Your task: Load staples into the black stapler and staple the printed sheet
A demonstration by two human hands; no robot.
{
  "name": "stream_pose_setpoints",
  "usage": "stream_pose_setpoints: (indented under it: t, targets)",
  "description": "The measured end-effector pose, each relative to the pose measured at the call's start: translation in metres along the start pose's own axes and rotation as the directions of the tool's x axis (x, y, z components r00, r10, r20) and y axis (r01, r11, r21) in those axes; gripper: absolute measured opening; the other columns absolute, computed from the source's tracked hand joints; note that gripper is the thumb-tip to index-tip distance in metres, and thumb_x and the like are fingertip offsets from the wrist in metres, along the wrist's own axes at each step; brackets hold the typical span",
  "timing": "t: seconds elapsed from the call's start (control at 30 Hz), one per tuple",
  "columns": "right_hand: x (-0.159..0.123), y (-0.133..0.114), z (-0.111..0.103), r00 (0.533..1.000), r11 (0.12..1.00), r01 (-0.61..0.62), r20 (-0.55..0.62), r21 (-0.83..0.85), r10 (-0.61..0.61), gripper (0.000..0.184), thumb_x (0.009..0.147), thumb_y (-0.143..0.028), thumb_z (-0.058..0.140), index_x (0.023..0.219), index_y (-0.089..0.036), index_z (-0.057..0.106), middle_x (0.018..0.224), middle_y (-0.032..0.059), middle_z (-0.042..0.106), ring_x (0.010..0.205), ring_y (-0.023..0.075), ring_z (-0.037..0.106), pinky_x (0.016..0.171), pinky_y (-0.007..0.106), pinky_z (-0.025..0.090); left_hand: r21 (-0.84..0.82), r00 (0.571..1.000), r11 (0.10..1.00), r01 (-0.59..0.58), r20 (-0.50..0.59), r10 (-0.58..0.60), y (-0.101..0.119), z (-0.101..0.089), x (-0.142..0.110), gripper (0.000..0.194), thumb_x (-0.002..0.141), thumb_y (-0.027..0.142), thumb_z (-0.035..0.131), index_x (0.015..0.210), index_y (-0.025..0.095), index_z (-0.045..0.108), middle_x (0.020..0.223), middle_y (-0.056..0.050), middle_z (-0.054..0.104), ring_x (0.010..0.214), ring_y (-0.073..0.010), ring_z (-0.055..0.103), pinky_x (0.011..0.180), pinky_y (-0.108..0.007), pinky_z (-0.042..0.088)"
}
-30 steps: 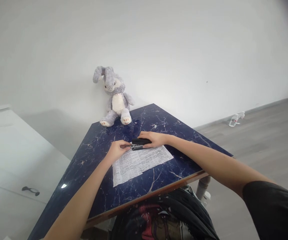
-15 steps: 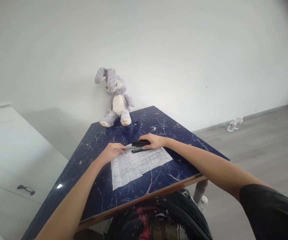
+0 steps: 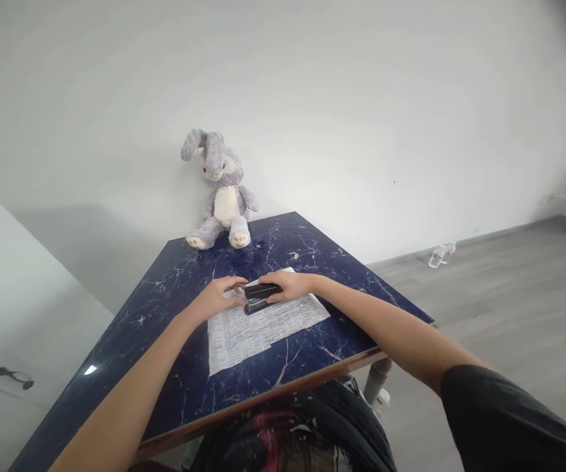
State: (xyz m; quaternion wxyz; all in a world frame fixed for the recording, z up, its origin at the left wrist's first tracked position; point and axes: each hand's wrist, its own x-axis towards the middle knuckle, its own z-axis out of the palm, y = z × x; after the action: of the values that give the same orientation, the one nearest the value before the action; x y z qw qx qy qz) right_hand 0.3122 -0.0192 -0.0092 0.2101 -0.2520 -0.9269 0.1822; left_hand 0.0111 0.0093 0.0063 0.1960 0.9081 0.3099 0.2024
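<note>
A black stapler (image 3: 262, 290) lies over the printed sheet, its upper and lower arms spread a little apart. My right hand (image 3: 287, 286) grips it from the right, fingers on top and thumb low on the near side. By the stapler's left end is my left hand (image 3: 218, 297), its thumb and fingers curved and apart, with nothing visible held between them. Whether its fingertips touch the stapler, I cannot tell. The white paper (image 3: 248, 344), covered in dense print and ragged at its near edge, rests on the dark blue marbled table (image 3: 175, 387).
A grey plush rabbit (image 3: 225, 203) sits at the table's back edge against the white wall. On the left stands a white cabinet (image 3: 22, 295) with a dark handle. Clear plastic bottles (image 3: 439, 255) are on the grey floor at right.
The stapler has shifted left over the paper with my right hand, and its front end now sits between my left thumb and fingers. My left fingers have spread. The whole view has shifted slightly.
</note>
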Motion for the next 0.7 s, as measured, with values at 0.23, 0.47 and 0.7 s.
stream_pose_setpoints:
  t: [0.23,0.47,0.7]
  targets:
    - [-0.062,0.018,-0.067,0.958,0.968,-0.199,0.239,0.154,0.159,0.049,0.087,-0.05,0.08,0.122,-0.017,0.071,0.109,0.0087,0.075,0.089,0.0218,0.069,0.076,0.031,0.054,0.006,0.998,1.0,0.013,-0.066,-0.012,-0.015,-0.005,-0.009,0.039,0.099,0.05,0.062,0.126,0.025,0.074,0.118,-0.008,0.078,0.092,-0.0226,0.073,0.088,-0.036,0.058]
    - [-0.088,0.072,-0.073,0.936,0.939,-0.343,-0.093,-0.035,0.339,0.072,0.095,-0.068,0.063,0.15,-0.022,0.058,0.161,0.0192,0.048,0.149,0.0382,0.044,0.119,0.055,0.041,-0.008,0.995,1.0,0.018,-0.101,-0.018,-0.008,-0.002,-0.007,0.04,0.103,0.054,0.055,0.121,0.025,0.076,0.118,-0.008,0.078,0.091,-0.0218,0.073,0.084,-0.033,0.057]
    - [-0.054,0.091,-0.024,0.892,0.855,-0.377,0.108,-0.356,0.438,0.074,0.107,-0.054,0.043,0.17,-0.021,0.024,0.178,0.0167,0.012,0.165,0.0365,0.008,0.131,0.064,0.007,-0.164,0.955,0.986,-0.003,-0.292,-0.046,-0.008,-0.002,-0.004,0.043,0.103,0.055,0.05,0.111,0.021,0.075,0.099,-0.006,0.078,0.073,-0.0181,0.071,0.076,-0.031,0.057]
